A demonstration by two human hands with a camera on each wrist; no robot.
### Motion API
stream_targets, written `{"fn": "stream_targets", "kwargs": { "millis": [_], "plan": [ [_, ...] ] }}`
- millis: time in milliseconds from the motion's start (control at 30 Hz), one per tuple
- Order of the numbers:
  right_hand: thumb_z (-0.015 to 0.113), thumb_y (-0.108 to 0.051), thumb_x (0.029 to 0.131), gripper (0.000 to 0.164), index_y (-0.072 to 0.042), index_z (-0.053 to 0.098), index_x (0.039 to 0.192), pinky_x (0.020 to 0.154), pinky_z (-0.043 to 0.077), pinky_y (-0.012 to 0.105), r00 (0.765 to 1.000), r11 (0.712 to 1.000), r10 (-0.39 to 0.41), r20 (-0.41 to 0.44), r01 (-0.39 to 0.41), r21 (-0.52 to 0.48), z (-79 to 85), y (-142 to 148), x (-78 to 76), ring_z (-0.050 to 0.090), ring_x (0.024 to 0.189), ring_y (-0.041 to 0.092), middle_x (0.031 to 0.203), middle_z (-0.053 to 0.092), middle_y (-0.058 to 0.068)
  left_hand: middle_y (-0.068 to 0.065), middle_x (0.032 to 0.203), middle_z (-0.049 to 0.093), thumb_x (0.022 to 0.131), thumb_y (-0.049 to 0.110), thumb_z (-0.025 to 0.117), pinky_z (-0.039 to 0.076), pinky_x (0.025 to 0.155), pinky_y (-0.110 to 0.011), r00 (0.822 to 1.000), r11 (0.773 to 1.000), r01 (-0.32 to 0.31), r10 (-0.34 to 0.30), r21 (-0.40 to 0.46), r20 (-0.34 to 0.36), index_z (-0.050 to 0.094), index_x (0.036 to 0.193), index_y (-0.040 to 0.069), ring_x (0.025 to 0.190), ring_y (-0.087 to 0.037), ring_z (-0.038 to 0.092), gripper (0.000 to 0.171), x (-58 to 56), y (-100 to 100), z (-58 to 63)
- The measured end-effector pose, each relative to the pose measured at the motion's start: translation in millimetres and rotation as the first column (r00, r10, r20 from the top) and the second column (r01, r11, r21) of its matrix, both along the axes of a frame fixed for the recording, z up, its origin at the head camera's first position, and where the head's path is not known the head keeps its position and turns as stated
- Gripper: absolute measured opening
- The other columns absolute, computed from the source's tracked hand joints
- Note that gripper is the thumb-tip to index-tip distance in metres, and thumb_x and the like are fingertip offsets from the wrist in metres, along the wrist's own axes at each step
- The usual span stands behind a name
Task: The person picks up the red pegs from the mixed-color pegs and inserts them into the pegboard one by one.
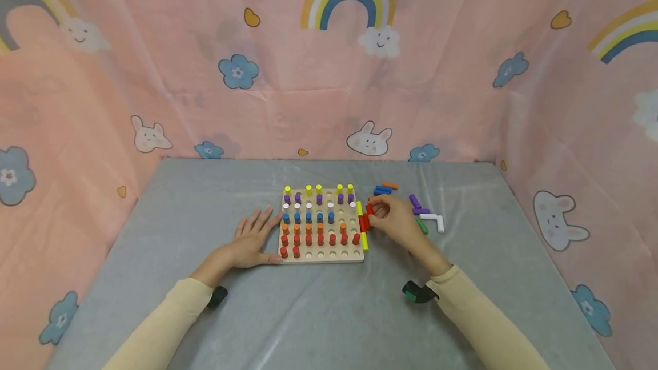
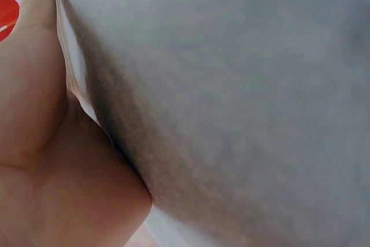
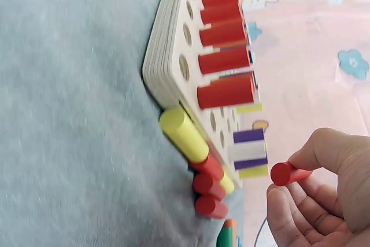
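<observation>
A wooden pegboard [image 1: 321, 260] lies on the table, with rows of yellow, purple, white, blue, orange and red pegs standing in its holes. In the front row, two red pegs stand at the left end, with bare holes to their right. My left hand [image 1: 252, 245] rests spread at the board's left side, its thumb on the front left corner. Between thumb and fingers, my right hand [image 3: 329, 192] pinches a red peg [image 3: 283, 174], raised beside the board's right side. Below it, loose red pegs [image 3: 209, 186] and a yellow peg [image 3: 185, 134] lie along the board's edge.
Right of the right hand lie loose purple pegs [image 1: 414, 201], white pegs [image 1: 428, 217] and a green peg [image 1: 421, 225]. Blue pegs [image 1: 382, 190] and an orange peg [image 1: 390, 185] lie farther back. A pink patterned curtain [image 1: 288, 119] hangs around the grey table [image 1: 205, 198].
</observation>
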State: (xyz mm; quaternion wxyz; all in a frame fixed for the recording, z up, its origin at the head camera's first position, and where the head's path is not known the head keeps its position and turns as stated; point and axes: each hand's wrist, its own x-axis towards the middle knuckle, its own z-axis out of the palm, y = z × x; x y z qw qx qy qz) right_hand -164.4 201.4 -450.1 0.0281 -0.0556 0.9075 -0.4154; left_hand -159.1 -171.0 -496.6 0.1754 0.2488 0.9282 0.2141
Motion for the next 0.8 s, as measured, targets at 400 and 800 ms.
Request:
{"fn": "stream_targets", "kwargs": {
  "millis": [400, 800],
  "plan": [
    [0.075, -0.010, 0.083, 0.032, -0.003, 0.068, 0.113, 0.059, 0.048, 0.022, 0.999, 0.999, 0.038, -0.012, -0.039, -0.014, -1.4, -17.2, 9.9, 0.059, 0.075, 0.017, 0.088, 0.069, 0.009, -0.021, 0.167, -0.002, 0.081, 0.073, 0.059, -0.007, 0.115, -0.072, 1.000, 0.998, 0.016, -0.016, 0.066, -0.001, 0.007, 0.161, 0.022, 0.151, -0.050, -0.008, 0.109, 2.0, -1.2, 3.8],
    [0.077, -0.014, 0.084, 0.026, -0.009, 0.069, 0.108, 0.061, 0.051, 0.022, 0.992, 0.994, 0.105, -0.065, -0.108, -0.035, -6.9, -28.6, 11.8, 0.059, 0.072, 0.015, 0.084, 0.069, 0.003, -0.020, 0.167, -0.003, 0.081, 0.074, 0.058, -0.006, 0.116, -0.070, 1.000, 1.000, 0.011, -0.011, 0.026, 0.004, 0.005, 0.161, 0.021, 0.152, -0.047, -0.009, 0.110, -0.4, -1.5, 1.8]
  ]
}}
